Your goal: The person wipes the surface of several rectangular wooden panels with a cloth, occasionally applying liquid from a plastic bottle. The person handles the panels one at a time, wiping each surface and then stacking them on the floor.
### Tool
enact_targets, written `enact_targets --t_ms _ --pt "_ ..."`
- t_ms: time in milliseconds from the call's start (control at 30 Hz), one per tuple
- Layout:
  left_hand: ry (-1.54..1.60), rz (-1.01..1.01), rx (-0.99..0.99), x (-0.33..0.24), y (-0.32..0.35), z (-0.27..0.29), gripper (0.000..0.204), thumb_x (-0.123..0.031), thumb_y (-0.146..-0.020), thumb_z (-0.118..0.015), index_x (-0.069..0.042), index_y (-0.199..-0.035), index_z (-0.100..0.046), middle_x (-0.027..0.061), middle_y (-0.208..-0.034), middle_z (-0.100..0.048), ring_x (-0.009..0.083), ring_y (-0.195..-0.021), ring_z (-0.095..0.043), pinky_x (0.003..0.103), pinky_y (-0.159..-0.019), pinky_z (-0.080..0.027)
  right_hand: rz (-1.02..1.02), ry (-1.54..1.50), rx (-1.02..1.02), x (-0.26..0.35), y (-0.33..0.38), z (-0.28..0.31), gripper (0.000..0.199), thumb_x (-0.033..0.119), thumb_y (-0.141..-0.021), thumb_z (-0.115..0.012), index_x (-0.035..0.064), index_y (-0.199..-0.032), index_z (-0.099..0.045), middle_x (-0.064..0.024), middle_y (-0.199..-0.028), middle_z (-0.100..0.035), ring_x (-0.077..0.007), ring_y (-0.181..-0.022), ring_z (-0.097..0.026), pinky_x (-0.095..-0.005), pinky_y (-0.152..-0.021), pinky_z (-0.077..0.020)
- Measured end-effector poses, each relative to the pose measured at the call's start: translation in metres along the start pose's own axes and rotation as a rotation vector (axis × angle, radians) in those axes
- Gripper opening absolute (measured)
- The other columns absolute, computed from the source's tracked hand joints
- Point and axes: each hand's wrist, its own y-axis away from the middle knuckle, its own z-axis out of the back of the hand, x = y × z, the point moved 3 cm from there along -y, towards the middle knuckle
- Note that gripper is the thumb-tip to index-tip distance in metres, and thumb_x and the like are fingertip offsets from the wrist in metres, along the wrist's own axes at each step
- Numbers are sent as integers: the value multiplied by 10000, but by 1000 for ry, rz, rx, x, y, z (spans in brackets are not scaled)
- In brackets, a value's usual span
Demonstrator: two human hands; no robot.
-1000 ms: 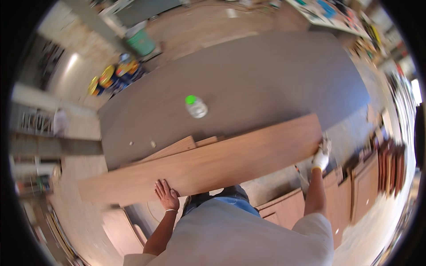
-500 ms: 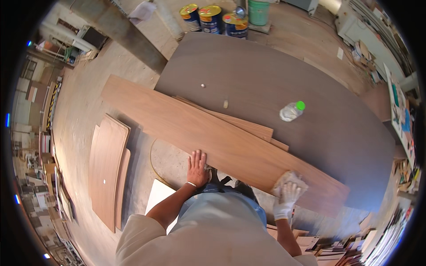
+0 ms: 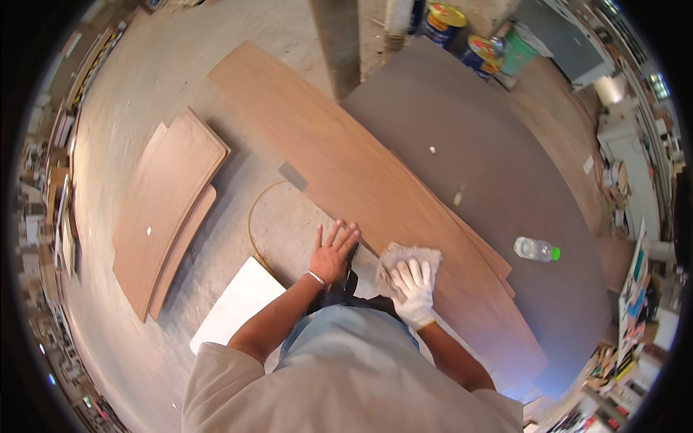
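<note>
A long brown wood-grain board [image 3: 325, 151] lies slantwise across the dark tabletop [image 3: 447, 101], its far-left end reaching beyond the table. My left hand [image 3: 332, 256] is bare, with its fingers spread flat at the board's near edge. In a white knit glove, my right hand [image 3: 413, 292] presses a fuzzy greyish-beige rag [image 3: 392, 258] onto the board near that same edge. The rag bunches out around the fingers. Under the board's far side, more brown boards [image 3: 498, 265] show their edges.
A clear bottle with a green cap [image 3: 535, 249] lies on the tabletop at right. Brown panels [image 3: 162, 209] are stacked at left, and a white panel [image 3: 238, 303] sits by my left forearm. Beyond the table stand a post [image 3: 338, 43], paint cans [image 3: 443, 23] and a green bucket [image 3: 517, 52].
My right hand has slid the rag leftward along the board, closer to my left hand. My left hand stays at the board's edge. The whole view has turned.
</note>
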Motion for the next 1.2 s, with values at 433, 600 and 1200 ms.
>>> enact_targets --t_ms 433,600,1200 --pt "122 652 132 130 128 -10 614 -112 -802 -646 -39 -1408 -582 174 -1624 -419 373 -1514 -353 521 -1224 -299 309 222 209 89 -357 -148 588 400 -896 -689 180 -1436 -608 -40 -1592 -477 -285 -1512 -334 -538 -1272 -151" --pt "302 506 179 83 128 -28 600 -134 -788 -687 -41 -1375 -601 194 -1617 -419 397 -1471 -412 534 -1186 -363 292 92 115 86 -327 -148 476 336 -949 -599 146 -1382 -656 -55 -1576 -513 -280 -1511 -359 -522 -1278 -155" --pt "31 -213 90 -52 -61 14 937 -71 -749 -676 -53 -1608 -302 203 -1690 -262 425 -1578 -195 586 -1280 -157 -335 141 241 -25 161 64 279 217 -814 -700 217 -1092 -682 -4 -1150 -592 -262 -1174 -516 -464 -1019 -375"
